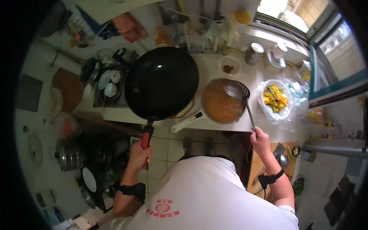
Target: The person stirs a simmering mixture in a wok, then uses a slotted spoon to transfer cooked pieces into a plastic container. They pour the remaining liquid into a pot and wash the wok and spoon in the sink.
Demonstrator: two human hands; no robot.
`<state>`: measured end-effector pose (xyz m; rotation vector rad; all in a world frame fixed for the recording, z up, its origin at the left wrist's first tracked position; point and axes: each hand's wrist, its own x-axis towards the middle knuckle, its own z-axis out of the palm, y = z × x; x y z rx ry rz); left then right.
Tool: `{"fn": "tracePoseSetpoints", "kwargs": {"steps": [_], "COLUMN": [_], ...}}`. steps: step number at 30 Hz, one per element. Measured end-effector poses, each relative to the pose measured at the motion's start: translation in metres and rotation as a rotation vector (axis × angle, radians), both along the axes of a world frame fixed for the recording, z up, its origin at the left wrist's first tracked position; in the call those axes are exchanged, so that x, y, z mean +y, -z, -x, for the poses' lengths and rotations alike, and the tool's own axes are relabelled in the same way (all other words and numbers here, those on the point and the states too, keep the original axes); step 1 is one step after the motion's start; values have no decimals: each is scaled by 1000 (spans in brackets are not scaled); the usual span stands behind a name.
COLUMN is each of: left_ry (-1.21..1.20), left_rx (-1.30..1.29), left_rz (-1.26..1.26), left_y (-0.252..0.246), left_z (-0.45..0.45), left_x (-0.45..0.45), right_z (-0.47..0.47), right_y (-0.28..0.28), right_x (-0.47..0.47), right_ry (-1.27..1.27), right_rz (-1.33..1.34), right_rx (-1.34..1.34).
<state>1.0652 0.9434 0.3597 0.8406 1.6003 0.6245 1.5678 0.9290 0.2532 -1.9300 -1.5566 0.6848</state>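
Note:
My left hand [140, 155] grips the red-and-black handle of a large black wok [162, 83]. The inside of the wok looks bare and shiny, and it is held by the counter's front edge, beside the sink. With my right hand [261, 141] I hold the thin handle of a metal skimmer [239, 89]. Its perforated head rests over the far right rim of a pan of orange-brown liquid [220, 105]; part of the head is at the liquid's surface. That pan's white handle [185, 122] points toward the wok, over the counter edge.
A plastic-lined bowl of yellow and green food [275, 97] stands right of the pan. Behind is a clear tub with brown bits [228, 68]. Bowls fill the sink [110, 86] at left. A wooden cutting board [260, 166] with a cleaver [279, 150] lies near my right forearm. An open window [339, 57] juts in.

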Motion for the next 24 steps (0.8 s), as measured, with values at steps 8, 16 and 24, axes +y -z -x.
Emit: {"fn": "tracePoseSetpoints", "kwargs": {"steps": [8,16,24], "left_ry": [-13,-76,-50], "left_rx": [-31,-78,46], "left_rz": [-7,1,32], "left_y": [-3,10,47], "left_z": [8,39,127], "left_x": [-4,-3,44], "right_z": [7,38,109], "right_y": [3,-25,-81], "right_x": [12,34,48], "right_ry": [-17,135,199], "right_rz": [-161,284,429], "right_rx": [70,821,1104]}}
